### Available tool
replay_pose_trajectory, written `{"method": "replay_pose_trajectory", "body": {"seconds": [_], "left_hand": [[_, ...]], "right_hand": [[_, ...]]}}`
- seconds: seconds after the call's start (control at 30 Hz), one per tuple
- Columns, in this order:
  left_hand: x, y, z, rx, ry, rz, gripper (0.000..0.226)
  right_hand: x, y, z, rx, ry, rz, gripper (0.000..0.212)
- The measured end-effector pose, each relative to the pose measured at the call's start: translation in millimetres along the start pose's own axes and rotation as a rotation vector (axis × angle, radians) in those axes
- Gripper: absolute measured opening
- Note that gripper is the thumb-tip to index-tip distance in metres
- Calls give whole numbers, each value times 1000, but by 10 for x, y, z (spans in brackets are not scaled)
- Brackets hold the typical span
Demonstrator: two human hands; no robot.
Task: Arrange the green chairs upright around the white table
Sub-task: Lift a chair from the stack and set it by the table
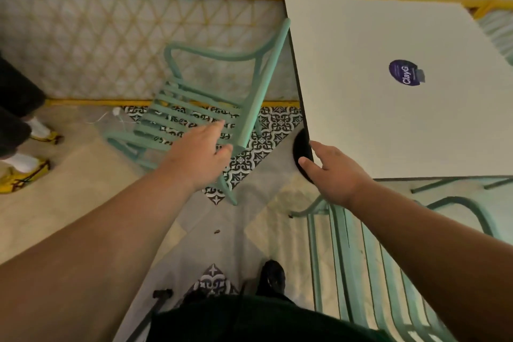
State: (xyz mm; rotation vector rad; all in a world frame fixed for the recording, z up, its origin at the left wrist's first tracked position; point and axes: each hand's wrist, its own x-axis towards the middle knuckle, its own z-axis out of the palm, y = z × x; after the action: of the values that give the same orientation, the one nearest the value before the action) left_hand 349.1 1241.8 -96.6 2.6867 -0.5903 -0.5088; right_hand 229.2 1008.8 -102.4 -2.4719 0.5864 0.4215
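Left hand (200, 154): open, empty, by tilted chair (252, 108)
Right hand (334, 175): open, empty, at bench (388, 125) corner
Beside bench: second chair (340, 230)

Two green chairs (194, 108) (361, 258), one white table (388, 125), one purple sticker (405, 73), two hands (200, 153) (333, 172), two yellow shoes (16, 175) (47, 136)

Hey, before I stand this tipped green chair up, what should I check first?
1. Left hand gripping the tilted chair: not ok, fingers straight at the seat slats.
2. Chair free of the white table: not ok, one bar leans on its edge.
3. Right hand steadying the table: cannot tell, it sits at the edge.
4. White cable clear of the chair: cannot tell.
5. Bystander's feet apart from the chair: ok.
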Motion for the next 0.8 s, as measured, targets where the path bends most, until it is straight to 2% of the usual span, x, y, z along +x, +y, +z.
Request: {"method": "replay_pose_trajectory", "body": {"seconds": [0.33,0.53,0.6,0.7,0.8], "left_hand": [[891,-240,503,-328,-22,-170,64],[1134,-253,937,-776,-196,-161,50],[1123,-304,1104,-743,-140,-93,51],[1136,-395,1263,-554,10,-3,46],[1203,-471,1361,-540,73,26,45]], "right_hand": [[747,-37,512,67,-12,-20,64],[1034,-158,669,159,66,-64,60],[1176,-261,623,164,131,-99,58],[1428,-421,531,104,172,-180,55],[1692,-567,486,75,182,-246,53]]}}
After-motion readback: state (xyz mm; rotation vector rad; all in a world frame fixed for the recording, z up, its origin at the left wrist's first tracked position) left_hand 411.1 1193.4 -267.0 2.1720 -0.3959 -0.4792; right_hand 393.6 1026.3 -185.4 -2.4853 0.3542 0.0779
